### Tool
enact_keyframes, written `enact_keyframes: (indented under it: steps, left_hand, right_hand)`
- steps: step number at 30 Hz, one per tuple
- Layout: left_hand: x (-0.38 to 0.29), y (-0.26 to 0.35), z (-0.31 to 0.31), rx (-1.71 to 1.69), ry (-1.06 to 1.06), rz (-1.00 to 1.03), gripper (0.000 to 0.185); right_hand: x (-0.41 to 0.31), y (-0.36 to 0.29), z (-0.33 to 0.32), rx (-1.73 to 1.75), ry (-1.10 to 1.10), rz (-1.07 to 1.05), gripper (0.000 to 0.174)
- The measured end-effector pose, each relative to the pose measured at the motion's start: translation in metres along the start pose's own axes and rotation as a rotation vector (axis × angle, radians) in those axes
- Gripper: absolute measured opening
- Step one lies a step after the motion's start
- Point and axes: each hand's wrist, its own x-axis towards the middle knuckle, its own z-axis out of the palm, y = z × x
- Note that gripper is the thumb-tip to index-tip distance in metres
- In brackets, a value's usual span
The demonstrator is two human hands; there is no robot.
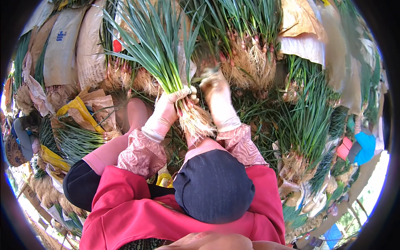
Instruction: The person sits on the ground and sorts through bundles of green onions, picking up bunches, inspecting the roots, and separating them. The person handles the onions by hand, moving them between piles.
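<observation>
My left hand (170,104), in a pale glove, is closed around the lower stems of a bunch of green onion plants (168,70). The long green leaves fan out upward and away from me. Below the fist hang reddish bulbs and a tuft of pale roots (197,120). Just right of the bunch is my right hand (217,87), also gloved. Its fingers are motion-blurred, with a greenish strand beside them; whether they grip it, I cannot tell. Beyond that hand stands a thick stack of similar onion plants (247,53), roots toward me.
My bent legs (214,184) are close below the hands. Loose green leaves (256,115) litter the ground. More onion bundles (306,122) lie at the right, others at the left (81,142). Paper sacks (62,47) cover bundles at upper left. Another person (364,145) is at far right.
</observation>
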Motion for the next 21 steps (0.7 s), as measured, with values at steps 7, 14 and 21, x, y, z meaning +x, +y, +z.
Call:
enact_keyframes:
  steps: [7, 14, 21]
  left_hand:
    - [-0.006, -0.005, 0.008, 0.311, 0.099, -0.033, 0.019]
    - [-0.009, -0.006, 0.013, 0.430, 0.277, -0.079, 0.020]
    - [-0.010, -0.003, 0.020, 0.441, 0.299, -0.058, 0.016]
  right_hand:
    - [-0.010, -0.015, 0.001, -1.172, -0.299, -0.349, 0.027]
    - [0.002, 0.012, -0.012, -1.151, -0.001, -0.439, 0.024]
    - [0.012, 0.010, -0.015, -1.742, -0.336, -0.825, 0.029]
